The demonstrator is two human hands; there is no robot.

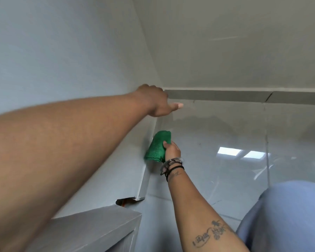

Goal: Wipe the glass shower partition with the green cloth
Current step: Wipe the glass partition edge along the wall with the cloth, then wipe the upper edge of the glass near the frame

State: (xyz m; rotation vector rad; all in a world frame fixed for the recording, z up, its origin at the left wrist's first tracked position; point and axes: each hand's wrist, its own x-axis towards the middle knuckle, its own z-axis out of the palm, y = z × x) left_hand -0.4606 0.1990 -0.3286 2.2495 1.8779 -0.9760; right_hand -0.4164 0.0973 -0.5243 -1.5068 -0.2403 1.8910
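The glass shower partition (225,142) fills the right half of the view, its top edge running level below the ceiling. My left hand (155,100) reaches up and hooks over the partition's top corner where it meets the wall, thumb lying along the glass edge. Lower down, my right hand (172,149) holds the bunched green cloth (158,147) pressed against the glass close to the wall-side frame. Bracelets and hair ties circle that wrist.
A pale wall (62,51) stands at left, a ceiling (244,42) above. A white frame strip (145,177) runs down the wall joint. A grey ledge (98,228) juts out at lower left. Blue fabric (289,215) shows at lower right.
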